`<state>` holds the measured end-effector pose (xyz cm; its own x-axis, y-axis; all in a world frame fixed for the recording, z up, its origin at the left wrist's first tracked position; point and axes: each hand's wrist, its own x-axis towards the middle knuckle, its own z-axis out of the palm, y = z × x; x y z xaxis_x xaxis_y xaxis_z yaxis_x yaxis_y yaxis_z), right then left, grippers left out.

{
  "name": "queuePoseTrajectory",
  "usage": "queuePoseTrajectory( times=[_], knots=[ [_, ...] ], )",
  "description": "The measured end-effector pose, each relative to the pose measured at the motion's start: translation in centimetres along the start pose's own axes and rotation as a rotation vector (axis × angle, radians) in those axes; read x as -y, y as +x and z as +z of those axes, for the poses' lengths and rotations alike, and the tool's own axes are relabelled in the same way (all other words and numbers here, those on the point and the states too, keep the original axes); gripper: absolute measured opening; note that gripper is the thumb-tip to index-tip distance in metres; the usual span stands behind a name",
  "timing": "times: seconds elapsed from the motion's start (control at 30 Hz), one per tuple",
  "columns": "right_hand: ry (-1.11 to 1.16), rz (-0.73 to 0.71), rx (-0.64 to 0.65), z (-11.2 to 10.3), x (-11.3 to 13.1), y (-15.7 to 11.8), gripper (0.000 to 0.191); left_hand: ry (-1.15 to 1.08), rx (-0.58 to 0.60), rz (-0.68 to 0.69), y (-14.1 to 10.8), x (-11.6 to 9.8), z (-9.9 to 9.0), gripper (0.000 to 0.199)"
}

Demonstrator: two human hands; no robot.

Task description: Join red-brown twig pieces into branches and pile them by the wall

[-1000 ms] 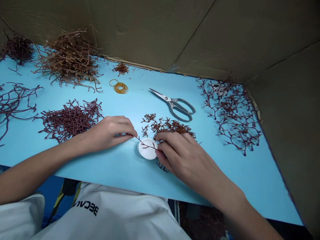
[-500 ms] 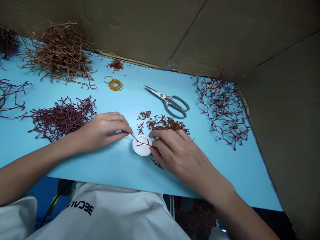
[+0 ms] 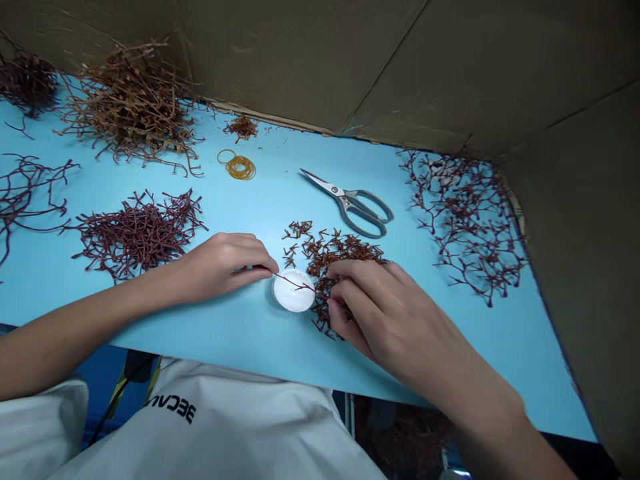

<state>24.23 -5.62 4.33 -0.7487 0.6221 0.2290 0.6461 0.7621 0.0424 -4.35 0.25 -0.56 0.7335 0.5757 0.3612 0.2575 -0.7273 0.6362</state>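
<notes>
My left hand (image 3: 235,265) pinches one end of a thin dark red twig (image 3: 295,284), which reaches over a small white round dish (image 3: 293,299). Right of the dish, my right hand (image 3: 377,307) hovers over a heap of short brown twig pieces (image 3: 325,250), thumb and index finger apart. No held thing shows between those fingers. To the left of my left hand lies a pile of dark red twigs (image 3: 137,233).
Scissors (image 3: 350,200) lie behind the short pieces. Rubber bands (image 3: 240,167) and a small brown heap (image 3: 242,127) are farther back. Branching twigs (image 3: 465,220) spread at right; a large brown pile (image 3: 135,103) stands back left. Cardboard walls (image 3: 310,60) border the blue table (image 3: 240,340).
My right hand has let go of the twig's right end and moved right, its fingers parting. The twig stays in my left hand. The whole view has shifted slightly.
</notes>
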Motion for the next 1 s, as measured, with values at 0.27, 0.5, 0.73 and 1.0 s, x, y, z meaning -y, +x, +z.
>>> queuePoseTrajectory(
  times=[0.27,0.5,0.73,1.0],
  knots=[
    [-0.048,-0.017,0.044,0.10,0.24,0.21,0.020,0.031,0.004,0.017,0.10,0.06,-0.16,0.018],
    [-0.052,-0.046,0.037,-0.07,0.34,0.51,0.016,0.047,0.025,0.011,0.24,-0.14,-0.26,0.020],
    [-0.063,-0.054,0.041,-0.34,0.14,0.66,0.020,0.068,0.036,0.032,0.15,0.09,-0.08,0.022],
    [-0.070,-0.055,0.037,0.02,0.28,0.89,0.020,0.123,0.042,0.038,0.22,0.10,-0.01,0.024]
  ],
)
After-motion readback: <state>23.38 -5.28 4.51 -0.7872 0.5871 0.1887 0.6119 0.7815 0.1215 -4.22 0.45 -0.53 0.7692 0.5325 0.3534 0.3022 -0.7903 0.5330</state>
